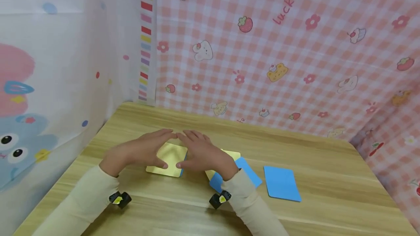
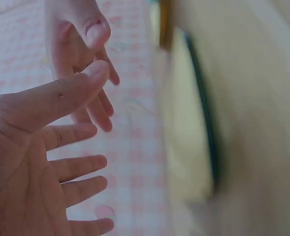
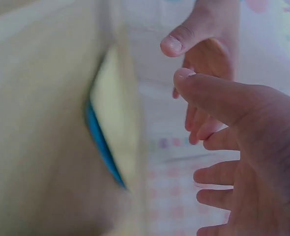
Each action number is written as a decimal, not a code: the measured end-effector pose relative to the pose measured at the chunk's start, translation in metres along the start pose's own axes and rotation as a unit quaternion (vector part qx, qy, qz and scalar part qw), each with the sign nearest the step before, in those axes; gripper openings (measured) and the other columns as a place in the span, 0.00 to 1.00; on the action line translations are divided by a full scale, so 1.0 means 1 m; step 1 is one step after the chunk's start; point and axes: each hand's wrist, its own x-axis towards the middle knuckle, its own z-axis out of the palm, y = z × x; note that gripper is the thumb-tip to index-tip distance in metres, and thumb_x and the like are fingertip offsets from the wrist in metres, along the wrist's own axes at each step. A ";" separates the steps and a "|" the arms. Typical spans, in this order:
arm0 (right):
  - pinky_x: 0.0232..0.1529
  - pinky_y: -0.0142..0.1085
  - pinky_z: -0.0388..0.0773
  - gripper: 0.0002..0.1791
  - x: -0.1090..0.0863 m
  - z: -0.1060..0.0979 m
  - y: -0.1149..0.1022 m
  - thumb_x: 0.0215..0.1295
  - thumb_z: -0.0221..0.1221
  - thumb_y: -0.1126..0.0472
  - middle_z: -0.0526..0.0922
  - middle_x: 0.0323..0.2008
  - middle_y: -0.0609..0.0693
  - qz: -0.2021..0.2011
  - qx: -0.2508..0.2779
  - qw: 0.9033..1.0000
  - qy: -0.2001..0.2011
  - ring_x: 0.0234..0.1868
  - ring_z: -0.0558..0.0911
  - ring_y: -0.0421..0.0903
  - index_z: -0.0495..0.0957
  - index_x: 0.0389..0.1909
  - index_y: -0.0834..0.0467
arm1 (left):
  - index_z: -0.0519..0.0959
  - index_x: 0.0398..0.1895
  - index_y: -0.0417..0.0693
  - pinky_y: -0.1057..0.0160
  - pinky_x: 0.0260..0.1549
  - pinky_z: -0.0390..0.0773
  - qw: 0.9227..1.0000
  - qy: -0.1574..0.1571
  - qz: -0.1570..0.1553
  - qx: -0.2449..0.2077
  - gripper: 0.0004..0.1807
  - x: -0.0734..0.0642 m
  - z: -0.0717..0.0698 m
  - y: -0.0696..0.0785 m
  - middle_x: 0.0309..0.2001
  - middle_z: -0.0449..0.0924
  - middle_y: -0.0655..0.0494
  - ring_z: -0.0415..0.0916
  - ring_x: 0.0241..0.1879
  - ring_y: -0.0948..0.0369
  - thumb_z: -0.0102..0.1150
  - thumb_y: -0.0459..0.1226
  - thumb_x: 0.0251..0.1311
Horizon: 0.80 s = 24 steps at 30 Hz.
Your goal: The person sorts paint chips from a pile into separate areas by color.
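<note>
A yellow square card (image 1: 170, 157) with rounded corners lies on the table, and a strip of blue shows at its right edge. My left hand (image 1: 139, 152) arches over its left side, and my right hand (image 1: 203, 154) hovers by its right side. Both hands are held with fingers spread and nothing between them; the palms face each other. In the left wrist view the left hand (image 2: 42, 142) is plainly clear of the yellow card (image 2: 187, 128). The right wrist view shows the right hand (image 3: 243, 147) apart from the card's blue edge (image 3: 101, 142).
Beneath the right forearm, a blue card (image 1: 250, 173) overlaps a yellow card (image 1: 233, 154), partly hidden. Another blue card (image 1: 283, 183) lies farther right. The wooden table (image 1: 315, 156) meets a pink checked cloth (image 1: 256, 54) behind and a white printed cloth (image 1: 82, 65) at left.
</note>
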 end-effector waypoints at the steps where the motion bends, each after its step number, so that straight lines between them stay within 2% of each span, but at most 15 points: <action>1: 0.75 0.59 0.46 0.51 -0.004 -0.004 0.002 0.68 0.63 0.40 0.48 0.81 0.55 -0.005 0.001 1.000 0.007 0.80 0.47 0.56 0.47 0.82 0.51 | 0.60 0.76 0.40 0.34 0.65 0.61 1.000 0.007 0.012 0.002 0.47 0.003 0.000 0.006 0.76 0.53 0.34 0.54 0.74 0.36 0.74 0.43 0.58; 7: 0.76 0.56 0.45 0.53 -0.036 -0.024 0.014 0.67 0.63 0.39 0.52 0.80 0.56 -0.031 0.013 0.998 0.054 0.80 0.49 0.56 0.48 0.81 0.60 | 0.60 0.75 0.34 0.39 0.68 0.62 0.993 0.057 0.098 0.028 0.49 0.028 0.001 0.044 0.75 0.60 0.41 0.58 0.74 0.43 0.74 0.47 0.58; 10: 0.76 0.57 0.46 0.54 -0.057 -0.031 0.023 0.66 0.64 0.38 0.52 0.80 0.58 -0.025 0.008 0.997 0.068 0.80 0.49 0.58 0.48 0.80 0.62 | 0.59 0.76 0.34 0.42 0.69 0.62 0.990 0.061 0.121 0.030 0.49 0.042 0.005 0.062 0.75 0.60 0.41 0.57 0.75 0.45 0.73 0.48 0.59; 18: 0.74 0.61 0.49 0.54 -0.114 -0.046 0.050 0.64 0.67 0.42 0.54 0.79 0.60 -0.002 -0.011 0.996 0.088 0.79 0.51 0.61 0.50 0.80 0.64 | 0.53 0.80 0.40 0.47 0.72 0.59 0.990 0.028 0.134 -0.013 0.52 0.079 0.023 0.106 0.79 0.54 0.47 0.52 0.77 0.51 0.72 0.49 0.60; 24: 0.73 0.63 0.49 0.55 -0.141 -0.050 0.060 0.62 0.68 0.41 0.55 0.78 0.61 0.017 -0.016 0.994 0.110 0.78 0.53 0.62 0.51 0.79 0.64 | 0.53 0.80 0.43 0.50 0.72 0.60 0.990 0.006 0.139 -0.036 0.52 0.097 0.029 0.125 0.79 0.53 0.51 0.53 0.77 0.54 0.72 0.49 0.60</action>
